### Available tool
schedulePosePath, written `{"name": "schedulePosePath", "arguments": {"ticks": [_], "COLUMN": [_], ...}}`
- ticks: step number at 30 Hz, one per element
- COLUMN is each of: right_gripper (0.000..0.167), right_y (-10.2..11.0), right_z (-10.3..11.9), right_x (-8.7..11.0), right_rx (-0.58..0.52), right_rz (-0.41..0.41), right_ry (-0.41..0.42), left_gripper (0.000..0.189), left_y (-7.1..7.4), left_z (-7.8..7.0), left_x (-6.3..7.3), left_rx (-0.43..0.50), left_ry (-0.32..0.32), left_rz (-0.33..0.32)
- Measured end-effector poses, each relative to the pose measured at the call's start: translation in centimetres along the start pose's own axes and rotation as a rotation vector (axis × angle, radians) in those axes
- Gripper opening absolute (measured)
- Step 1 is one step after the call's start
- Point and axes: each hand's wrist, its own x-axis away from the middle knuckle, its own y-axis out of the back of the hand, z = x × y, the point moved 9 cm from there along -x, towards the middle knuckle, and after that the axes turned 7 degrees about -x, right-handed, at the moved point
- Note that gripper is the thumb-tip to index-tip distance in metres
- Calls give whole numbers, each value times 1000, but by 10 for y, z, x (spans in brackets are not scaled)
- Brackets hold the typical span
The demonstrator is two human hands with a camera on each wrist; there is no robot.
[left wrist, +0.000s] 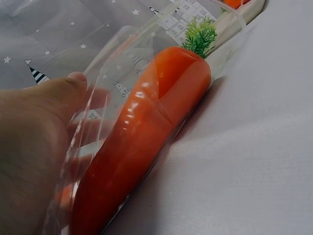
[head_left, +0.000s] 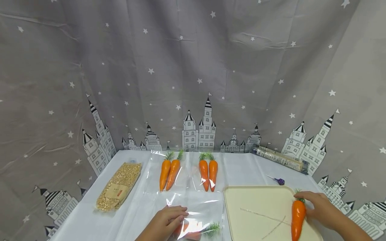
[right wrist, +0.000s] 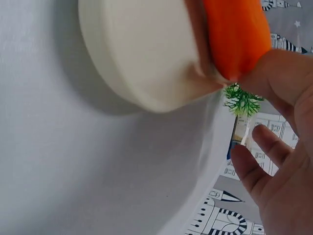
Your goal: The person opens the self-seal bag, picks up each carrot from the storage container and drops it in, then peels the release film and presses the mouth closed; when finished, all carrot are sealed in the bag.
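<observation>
My left hand (head_left: 169,221) rests on a clear plastic bag (head_left: 208,209) at the front middle. Inside that bag lies an orange carrot (left wrist: 146,127) with a green leafy top (left wrist: 199,36); in the left wrist view, some fingers show through the film. My right hand (head_left: 321,207) is at the top end of another carrot (head_left: 298,217), which lies along the right side of a cream tray (head_left: 256,189). In the right wrist view, the thumb touches this carrot's shoulder, while two fingers stand apart beyond its leaves (right wrist: 243,101).
Two bagged carrots (head_left: 170,174) lie at the back, with two more bagged carrots (head_left: 208,174) beside them. A grain packet (head_left: 119,187) is on the left. Behind the tray are a small purple item (head_left: 279,181) and a long packet (head_left: 280,159). Pale thin strips (head_left: 262,216) lie in the tray.
</observation>
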Motion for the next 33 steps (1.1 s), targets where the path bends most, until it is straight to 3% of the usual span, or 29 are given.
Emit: {"name": "schedulePosePath", "arguments": {"ticks": [6,13,20,24,30,33], "right_gripper": [53,49,57,62,60,62], "right_y": [-6,-14,-20,-21,-23,-25], "right_z": [-7,-15,-20,-20,-19,-21], "right_x": [1,2,6,8,14,17], "right_rx": [-88,-117,-139,-163,-165,-163], "right_rz": [59,114,195,197,162,154], "right_ry": [-2,-100,-199,-190,-121,-137], "left_gripper": [32,31,36,36,36,35], "left_y": [0,0,1,1,1,2], "left_z": [0,0,-2,-4,-1,-2], "left_x": [1,2,0,0,1,1], "left_rx": [5,6,22,12,27,25], "left_ry": [-7,-1,2,-9,25,24], "left_rz": [-6,-7,5,-8,-6,-12]}}
